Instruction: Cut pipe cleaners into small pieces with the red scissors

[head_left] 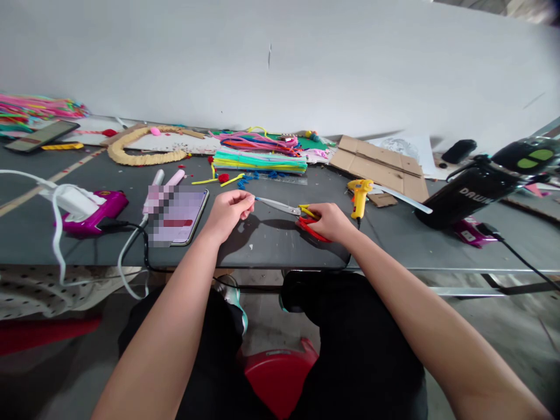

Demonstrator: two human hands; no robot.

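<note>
My right hand (329,221) grips scissors (280,206) by their red and yellow handles. The blades look nearly together and point left. At their tips, my left hand (231,213) is closed in a pinch on a small blue piece (257,199), apparently pipe cleaner, mostly hidden by the fingers. Beyond the hands lie small blue curled pieces (249,178), a red fuzzy ball (223,178) and a yellow pipe cleaner (232,180). A bundle of turquoise and yellow pipe cleaners (262,161) lies behind these, with pink ones (258,142) further back.
A phone (186,219) and a purple power strip (94,213) with cables are left. Right are a yellow glue gun (359,198), cardboard (380,166) and a leaning black bottle (476,189). A beige curved form (144,156) lies near the back wall.
</note>
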